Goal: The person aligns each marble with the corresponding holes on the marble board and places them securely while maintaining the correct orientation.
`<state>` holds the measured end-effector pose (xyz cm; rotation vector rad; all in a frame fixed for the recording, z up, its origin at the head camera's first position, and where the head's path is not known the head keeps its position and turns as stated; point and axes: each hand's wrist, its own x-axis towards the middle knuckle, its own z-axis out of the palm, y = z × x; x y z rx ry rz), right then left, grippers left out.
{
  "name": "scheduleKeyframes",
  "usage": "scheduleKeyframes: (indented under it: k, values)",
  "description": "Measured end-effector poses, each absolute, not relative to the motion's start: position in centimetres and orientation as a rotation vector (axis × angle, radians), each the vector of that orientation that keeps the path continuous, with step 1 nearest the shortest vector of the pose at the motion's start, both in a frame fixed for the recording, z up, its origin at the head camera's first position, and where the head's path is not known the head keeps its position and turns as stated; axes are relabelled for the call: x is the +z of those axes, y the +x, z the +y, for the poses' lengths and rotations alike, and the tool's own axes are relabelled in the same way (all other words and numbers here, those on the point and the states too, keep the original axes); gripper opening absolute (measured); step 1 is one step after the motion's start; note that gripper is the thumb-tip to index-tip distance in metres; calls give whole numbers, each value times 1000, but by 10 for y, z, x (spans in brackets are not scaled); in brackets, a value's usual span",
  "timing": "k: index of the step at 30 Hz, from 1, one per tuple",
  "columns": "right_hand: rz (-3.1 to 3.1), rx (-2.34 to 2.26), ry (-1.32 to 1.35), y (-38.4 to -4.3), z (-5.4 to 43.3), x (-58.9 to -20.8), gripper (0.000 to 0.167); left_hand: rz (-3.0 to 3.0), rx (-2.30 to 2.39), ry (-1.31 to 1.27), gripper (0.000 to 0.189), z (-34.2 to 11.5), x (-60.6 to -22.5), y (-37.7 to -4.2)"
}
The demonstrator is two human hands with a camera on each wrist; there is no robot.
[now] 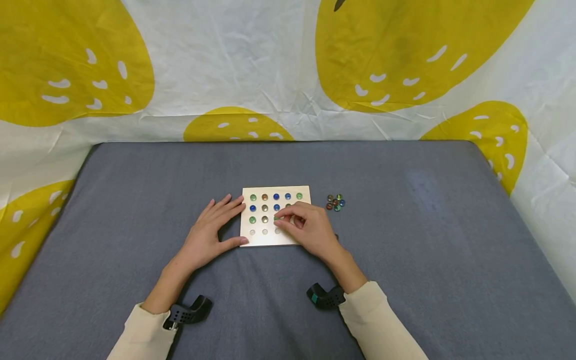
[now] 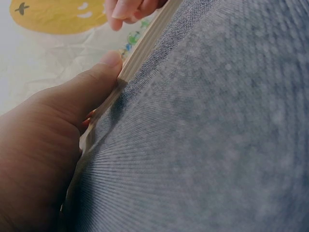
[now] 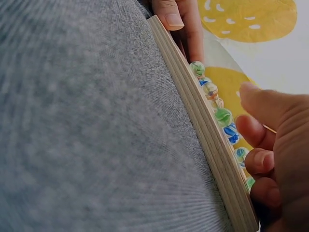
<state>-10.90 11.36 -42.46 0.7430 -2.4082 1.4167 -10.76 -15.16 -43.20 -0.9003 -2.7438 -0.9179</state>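
A pale wooden board [image 1: 258, 240] lies in front of me, with glass marbles in rows of round hollows. My left hand [image 1: 204, 237] rests at its left side, fingers spread, thumb and fingertips touching the edge. Over the board's right part is my right hand [image 1: 310, 227], its thumb and index finger apart around a green marble [image 3: 223, 117]. In the right wrist view that marble sits on the board, a small gap from the fingertips; the other fingers curl inward. Bare hollows [image 1: 264, 231] show in the nearest row. The right hand hides several hollows.
A small cluster of loose marbles [image 1: 335, 202] lies right of the board. One dark marble [image 1: 336, 236] shows beside the right wrist. Grey cloth [image 1: 427, 250] covers the table. A white and yellow patterned sheet [image 1: 234, 65] hangs behind it.
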Motion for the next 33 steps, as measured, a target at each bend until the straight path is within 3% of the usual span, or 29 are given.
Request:
scheduleKeyframes:
  k: [16, 24, 33]
  values:
    - [-2355, 1455, 848, -108, 124, -411, 9, -2735, -927, -905, 80, -152, -431, -108]
    - [-2408, 1453, 734, -101, 164, -379, 17, -2743, -937, -905, 78, -154, -432, -106]
    - [-2756, 1333, 670, -74, 209, -378, 23, -2732, -943, -909, 79, -152, -431, -105]
